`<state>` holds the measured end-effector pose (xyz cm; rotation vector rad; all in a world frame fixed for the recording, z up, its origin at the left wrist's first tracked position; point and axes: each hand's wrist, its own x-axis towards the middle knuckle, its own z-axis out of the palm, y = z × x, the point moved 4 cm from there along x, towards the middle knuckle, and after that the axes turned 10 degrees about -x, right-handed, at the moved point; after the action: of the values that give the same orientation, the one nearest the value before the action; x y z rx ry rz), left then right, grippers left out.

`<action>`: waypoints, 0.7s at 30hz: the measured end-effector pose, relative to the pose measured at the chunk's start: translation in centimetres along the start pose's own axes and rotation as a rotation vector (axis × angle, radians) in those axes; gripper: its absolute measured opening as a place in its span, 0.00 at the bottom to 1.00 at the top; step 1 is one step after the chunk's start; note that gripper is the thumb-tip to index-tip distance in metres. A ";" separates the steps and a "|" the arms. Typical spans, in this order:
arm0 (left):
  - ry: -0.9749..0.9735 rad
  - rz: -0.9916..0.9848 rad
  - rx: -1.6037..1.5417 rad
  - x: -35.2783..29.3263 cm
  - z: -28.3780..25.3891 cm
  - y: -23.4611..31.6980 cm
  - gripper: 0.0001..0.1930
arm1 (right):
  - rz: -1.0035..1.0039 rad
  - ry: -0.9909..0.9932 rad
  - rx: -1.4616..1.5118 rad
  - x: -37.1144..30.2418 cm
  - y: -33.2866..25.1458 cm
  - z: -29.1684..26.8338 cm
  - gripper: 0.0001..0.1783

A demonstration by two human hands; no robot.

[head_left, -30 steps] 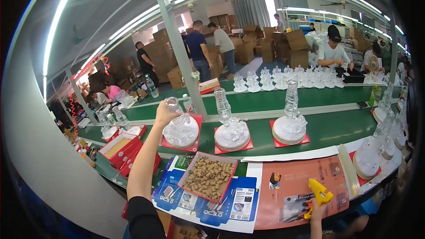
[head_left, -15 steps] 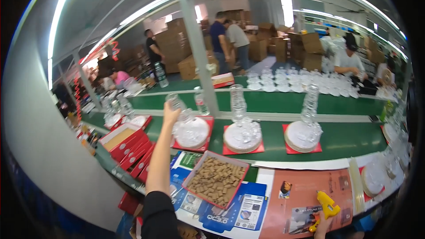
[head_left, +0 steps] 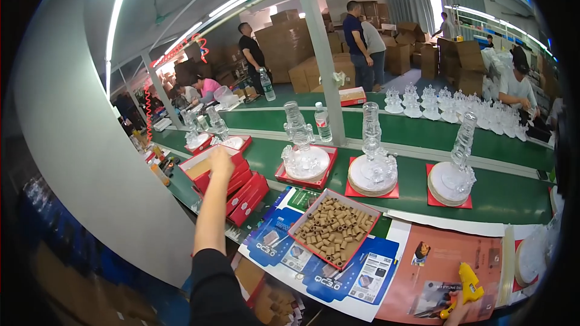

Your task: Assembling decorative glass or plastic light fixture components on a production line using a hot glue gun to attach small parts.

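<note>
My left hand (head_left: 221, 162) reaches over the topmost of several stacked shallow red boxes (head_left: 238, 184); its fingers are mostly hidden behind the hand, so I cannot make out a grip. At the lower right, my right hand (head_left: 461, 311) is closed on a yellow glue gun (head_left: 469, 282), held over an orange printed sheet (head_left: 441, 247). Between my arms lies a red-rimmed tray (head_left: 294, 229) of short brown cardboard tubes (head_left: 334, 227). Beyond it, a clear plastic tower (head_left: 296, 127) rises by a stack of white discs (head_left: 306, 162) in a red box lid.
Two more disc stacks (head_left: 370, 175) with clear towers stand rightward on the green bench (head_left: 411, 178). A water bottle (head_left: 322, 122) stands beside a metal post (head_left: 323, 54). Rows of clear pieces (head_left: 447, 105) line the far bench. Several people work or stand beyond, among cardboard boxes (head_left: 290, 42).
My left hand has left the clear tower and moved back to the stacked red boxes. The view has swung left, shifting the scene rightward. My right hand keeps the glue gun.
</note>
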<state>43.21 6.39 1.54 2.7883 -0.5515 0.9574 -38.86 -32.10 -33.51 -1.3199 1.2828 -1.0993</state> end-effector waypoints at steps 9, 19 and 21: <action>-0.339 0.131 -0.069 -4.4 -4.1 -3.6 0.11 | 0.036 0.046 0.103 -2.9 -5.8 1.9 0.07; -0.767 0.657 -0.785 -26.7 -15.0 25.9 0.12 | 0.060 0.017 0.033 -3.7 -9.4 1.7 0.08; -0.964 0.815 -0.914 -31.5 -16.1 31.0 0.12 | 0.025 0.040 0.073 -3.7 -9.0 1.8 0.07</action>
<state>-0.78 -8.89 -4.71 1.9238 -1.7378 -0.6195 -36.00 -28.39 -24.77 -1.2297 1.2729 -1.1492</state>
